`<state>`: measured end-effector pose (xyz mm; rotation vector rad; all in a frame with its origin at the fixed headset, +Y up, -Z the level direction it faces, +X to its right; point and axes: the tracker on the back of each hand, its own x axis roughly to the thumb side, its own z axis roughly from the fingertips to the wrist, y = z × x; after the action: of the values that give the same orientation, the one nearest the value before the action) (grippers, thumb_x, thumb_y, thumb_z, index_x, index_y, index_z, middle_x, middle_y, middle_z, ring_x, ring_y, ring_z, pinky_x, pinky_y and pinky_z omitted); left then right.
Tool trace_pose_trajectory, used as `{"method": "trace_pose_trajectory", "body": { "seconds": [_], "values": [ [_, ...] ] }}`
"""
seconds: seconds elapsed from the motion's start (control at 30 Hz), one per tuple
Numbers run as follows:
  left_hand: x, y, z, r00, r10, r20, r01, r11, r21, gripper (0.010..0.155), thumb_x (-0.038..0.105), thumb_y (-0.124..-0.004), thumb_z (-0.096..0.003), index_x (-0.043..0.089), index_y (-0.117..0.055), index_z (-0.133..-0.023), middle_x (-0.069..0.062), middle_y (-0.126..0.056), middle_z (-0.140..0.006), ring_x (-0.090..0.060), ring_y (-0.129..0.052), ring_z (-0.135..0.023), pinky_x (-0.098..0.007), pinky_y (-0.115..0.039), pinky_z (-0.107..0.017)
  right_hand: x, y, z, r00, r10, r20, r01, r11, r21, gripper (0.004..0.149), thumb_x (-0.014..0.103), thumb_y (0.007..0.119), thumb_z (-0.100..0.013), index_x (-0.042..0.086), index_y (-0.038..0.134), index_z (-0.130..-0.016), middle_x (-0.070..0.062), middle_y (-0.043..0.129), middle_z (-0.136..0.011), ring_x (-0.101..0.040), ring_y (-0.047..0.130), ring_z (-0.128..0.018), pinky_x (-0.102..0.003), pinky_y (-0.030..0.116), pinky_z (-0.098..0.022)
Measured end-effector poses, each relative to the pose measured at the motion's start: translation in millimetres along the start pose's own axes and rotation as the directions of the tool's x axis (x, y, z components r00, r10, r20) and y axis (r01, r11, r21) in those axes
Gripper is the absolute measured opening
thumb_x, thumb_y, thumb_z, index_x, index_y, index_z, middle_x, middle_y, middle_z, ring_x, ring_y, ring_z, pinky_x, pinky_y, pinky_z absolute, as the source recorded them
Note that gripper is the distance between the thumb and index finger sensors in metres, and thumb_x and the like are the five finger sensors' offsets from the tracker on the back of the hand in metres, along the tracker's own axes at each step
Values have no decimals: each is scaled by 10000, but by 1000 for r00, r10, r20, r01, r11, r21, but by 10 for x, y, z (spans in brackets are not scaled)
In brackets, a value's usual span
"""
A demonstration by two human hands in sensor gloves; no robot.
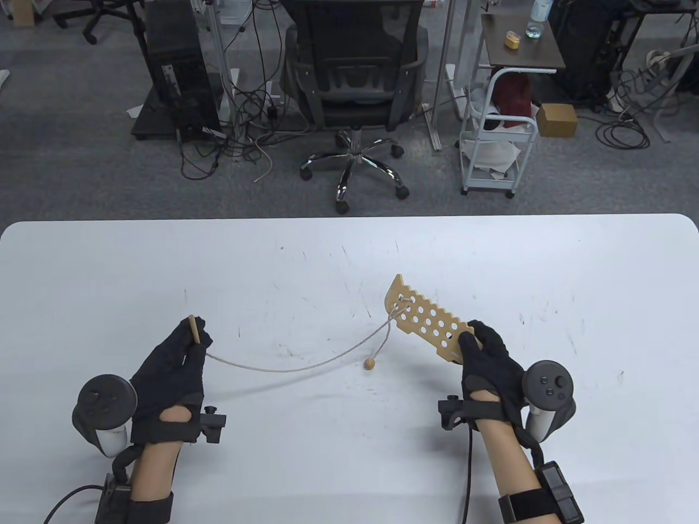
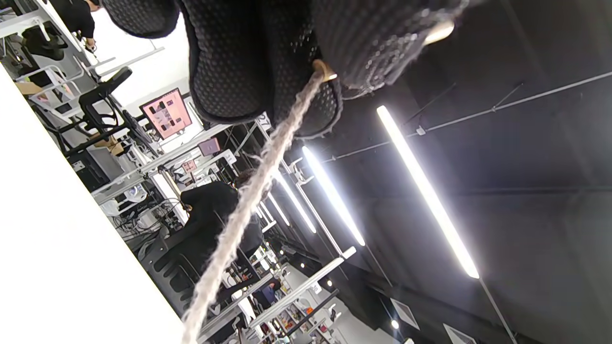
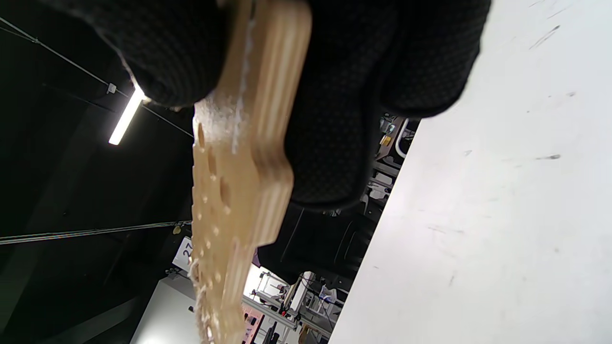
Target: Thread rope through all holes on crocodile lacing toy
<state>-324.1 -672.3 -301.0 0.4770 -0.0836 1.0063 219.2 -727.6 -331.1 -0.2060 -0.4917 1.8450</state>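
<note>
Item: crocodile lacing toy (image 1: 428, 323), flat pale wooden board with a toothed upper edge and rows of round holes. Location: held above the white worktop (image 1: 349, 262), right of centre, tilted with its far end up. Holder: right hand (image 1: 487, 360), fingers (image 3: 334, 119) closed on the board's near end, thumb on top; the right wrist view shows the plywood edge clamped between gloved fingers.

Item: rope (image 1: 295, 364), pale twisted cord. Course: enters the holes at the board's far end, where a couple of short stitches show; one tail drops to a small wooden bead (image 1: 370, 364) lying on the worktop; the long run sags leftward across the worktop.

Item: wooden needle (image 1: 193, 329), tip of the rope. Holder: left hand (image 1: 169, 376), fingers (image 2: 248, 62) pinched on it, point upward, well apart from the board.

Progress, as judged: early. Only the far-end holes appear laced; exactly how many cannot be told. The remaining rows, the great majority, look bare.

Outstanding: bring the needle back to the board, feed it through the next free hole, draw the slack through, and repeat along every row.
</note>
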Motion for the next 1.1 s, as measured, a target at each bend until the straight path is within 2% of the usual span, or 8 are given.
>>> {"method": "trace_pose_trajectory", "body": {
  "seconds": [0.2,0.47,0.67,1.1],
  "values": [
    [20,-95,1,1000,-11,12,11,998,-56,561,346,-863,-416,285,-764,-964,27,-993,-751,-270,-963,-741,-569,-616,-733,82,65,73,999,-17,29,16,999,43,468,368,832,-442,127,801,-842,-25,1037,-651,-231,1109,-451,-432,833,-456],
    [90,-292,14,999,-31,43,39,978,-204,600,349,-868,-430,307,-693,-1003,19,-999,-722,-274,-968,-703,-572,-601,-738,148,169,154,998,-11,66,4,994,106,466,368,831,-443,127,803,-841,-25,1036,-653,-231,1110,-448,-433,833,-455],
    [156,-433,39,995,-52,82,74,950,-303,549,358,-867,-437,302,-747,-970,17,-1005,-709,-270,-968,-692,-572,-585,-745,194,205,198,996,-21,87,10,992,128,467,368,832,-441,127,803,-840,-25,1036,-653,-230,1110,-447,-432,833,-455],
    [277,-702,133,990,-40,133,95,895,-436,473,373,-880,-437,311,-824,-902,27,-1029,-652,-259,-983,-654,-564,-589,-744,338,332,355,987,-40,154,8,978,208,468,369,833,-439,127,805,-839,-24,1039,-650,-228,1110,-448,-434,834,-453]
  ]
}}
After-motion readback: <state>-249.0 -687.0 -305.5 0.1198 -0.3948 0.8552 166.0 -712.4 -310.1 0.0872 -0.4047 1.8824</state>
